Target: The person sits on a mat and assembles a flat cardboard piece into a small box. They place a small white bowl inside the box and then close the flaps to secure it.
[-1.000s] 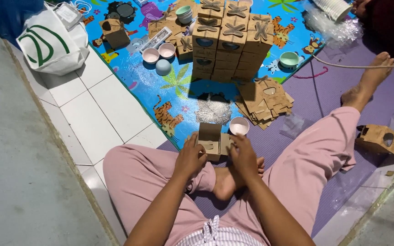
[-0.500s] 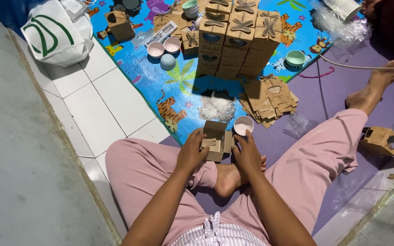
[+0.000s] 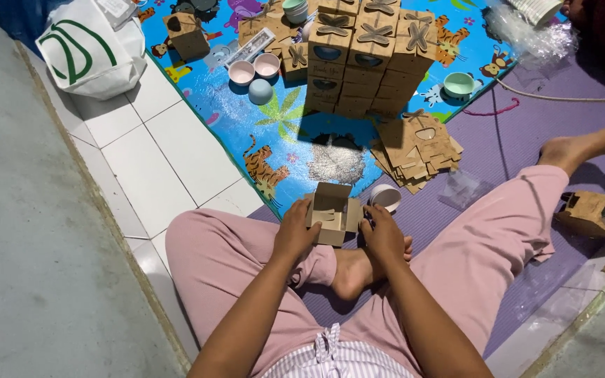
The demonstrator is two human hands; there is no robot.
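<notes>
I sit cross-legged in pink trousers on a purple mat. Both hands hold a small brown cardboard box (image 3: 332,214) in front of my crossed feet, its top flaps open. My left hand (image 3: 295,231) grips its left side. My right hand (image 3: 382,234) grips its right side. A small white bowl (image 3: 385,198) stands just beyond my right hand. A loose pile of flat cardboard blanks (image 3: 416,147) lies further out on the right.
Stacked finished brown boxes (image 3: 367,59) stand on a blue animal-print mat (image 3: 260,126), with small pastel bowls (image 3: 253,72) and a green bowl (image 3: 459,85). A white bag (image 3: 85,45) sits on white tiles. Another cardboard box (image 3: 596,217) lies at right. Grey concrete runs along the left.
The view has shifted slightly, and the box's flaps now stand open in my hands; both hands stay on the box.
</notes>
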